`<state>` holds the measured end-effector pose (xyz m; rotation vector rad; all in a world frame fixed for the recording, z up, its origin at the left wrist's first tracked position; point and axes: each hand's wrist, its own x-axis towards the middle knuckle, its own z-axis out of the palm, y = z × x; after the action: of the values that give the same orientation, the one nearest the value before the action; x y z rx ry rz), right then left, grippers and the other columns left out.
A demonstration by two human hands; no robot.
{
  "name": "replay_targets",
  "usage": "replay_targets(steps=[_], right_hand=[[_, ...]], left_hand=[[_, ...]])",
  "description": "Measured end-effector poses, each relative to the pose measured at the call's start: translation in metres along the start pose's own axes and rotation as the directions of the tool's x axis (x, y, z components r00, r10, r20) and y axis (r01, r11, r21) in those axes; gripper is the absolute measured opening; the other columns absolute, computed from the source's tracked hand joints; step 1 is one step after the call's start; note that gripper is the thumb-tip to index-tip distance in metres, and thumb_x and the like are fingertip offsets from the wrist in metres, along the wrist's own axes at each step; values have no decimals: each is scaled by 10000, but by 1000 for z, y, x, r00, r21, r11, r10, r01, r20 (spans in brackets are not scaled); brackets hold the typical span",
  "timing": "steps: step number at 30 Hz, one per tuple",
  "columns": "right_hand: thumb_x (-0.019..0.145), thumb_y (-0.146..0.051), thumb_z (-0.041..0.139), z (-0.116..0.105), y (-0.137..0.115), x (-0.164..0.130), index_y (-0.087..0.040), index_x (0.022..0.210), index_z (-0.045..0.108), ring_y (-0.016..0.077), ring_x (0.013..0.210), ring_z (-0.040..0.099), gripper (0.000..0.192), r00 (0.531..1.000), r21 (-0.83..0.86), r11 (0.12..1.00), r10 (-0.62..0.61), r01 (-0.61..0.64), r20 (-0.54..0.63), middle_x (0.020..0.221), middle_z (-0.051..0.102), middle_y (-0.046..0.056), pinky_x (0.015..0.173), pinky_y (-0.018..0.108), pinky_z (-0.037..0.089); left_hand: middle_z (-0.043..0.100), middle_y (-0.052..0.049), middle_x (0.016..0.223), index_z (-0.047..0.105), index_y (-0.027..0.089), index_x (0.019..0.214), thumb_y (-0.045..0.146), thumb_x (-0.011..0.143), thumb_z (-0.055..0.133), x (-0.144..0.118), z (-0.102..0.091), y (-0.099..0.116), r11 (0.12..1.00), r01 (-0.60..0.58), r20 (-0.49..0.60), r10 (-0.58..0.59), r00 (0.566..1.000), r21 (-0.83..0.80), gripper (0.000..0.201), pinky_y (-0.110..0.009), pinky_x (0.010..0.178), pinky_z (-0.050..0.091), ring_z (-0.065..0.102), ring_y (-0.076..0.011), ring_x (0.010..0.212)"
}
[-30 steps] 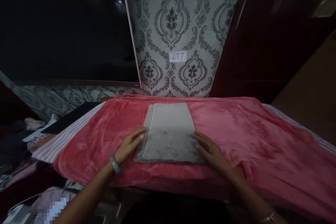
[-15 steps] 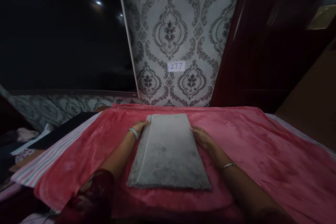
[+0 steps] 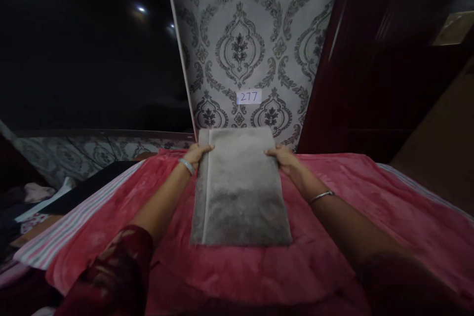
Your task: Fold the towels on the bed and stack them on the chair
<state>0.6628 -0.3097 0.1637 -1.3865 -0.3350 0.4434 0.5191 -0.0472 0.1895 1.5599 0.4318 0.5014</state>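
Grey folded cloth (image 3: pixel 242 190): held over red blanket (image 3: pixel 344 182) at mid-view, far edge raised against patterned wall (image 3: pixel 240 49). Gripped at both upper side edges: at one by left hand (image 3: pixel 199 152), at the other by right hand (image 3: pixel 284 155), each clamped with a digit over the near face. Hands well apart, with cloth width between. Cannot tell about contact between lower edge and blanket. Folded in layers, with narrow strip of under-layer along left side. Bracelet (image 3: pixel 187 166) on left wrist, bangle (image 3: pixel 321 196) on right.

Edges: far border of blanket close to wall; striped cloth (image 3: pixel 74 222) from beneath, at left and right. Blanket spread on both sides of grey cloth, wider to the right. Beyond, black screen (image 3: pixel 92 64) at left, dark red panel (image 3: pixel 370 74) at right. Paper label (image 3: pixel 249 97) marked 277 on wall, above cloth. Heap of fabrics (image 3: pixel 39 191) at far left, too dim to sort
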Motion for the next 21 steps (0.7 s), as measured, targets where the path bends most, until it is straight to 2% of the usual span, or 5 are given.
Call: replay_targets(steps=[3,5,9,16,21], right_hand=[[578,-167,695,-5,-58,-11,-163,951,650,147,756,627,376,931,-51,930,-364,363,-4,844,698,-22,733,262,519],[599,-229,700,-10,-81,-30,-155,1021,639,169,844,632,432,775,-156,764,-632,626,15,934,699,-2,805,313,523],[686,-312,674,-27,-47,-95,-179,1051,643,228,927,641,390,584,-430,502,-808,750,74,1023,704,55,870,407,530],[868,-270,495,-94,136,-218,-274,1172,709,271,1236,593,372,754,-561,505,-420,656,505,1270,675,76,1041,471,493],[968,-334,423,-91,110,-219,-311,1389,585,244,1295,551,451,832,-694,484,-445,534,331,1388,603,41,1098,476,451]], left_hand=[[735,-50,913,675,156,923,347,446,879,-6,-1,58,948,-315,-37,313,949,-46,553,-381,883,555,691,-258,954],[709,-46,891,668,139,925,354,452,887,-23,-1,86,867,-498,-28,497,867,-25,564,-385,861,549,674,-249,930],[699,-52,940,672,185,888,403,504,857,-85,-9,72,753,-638,70,637,768,161,479,-414,942,509,633,-274,1021],[732,-37,1156,762,319,992,373,793,540,-199,-71,-81,604,-588,600,215,770,539,303,-433,947,503,669,-260,1105],[720,-33,1219,736,306,1163,390,848,488,-202,-61,-65,563,-479,449,203,870,674,409,-448,1063,462,643,-278,1159]])
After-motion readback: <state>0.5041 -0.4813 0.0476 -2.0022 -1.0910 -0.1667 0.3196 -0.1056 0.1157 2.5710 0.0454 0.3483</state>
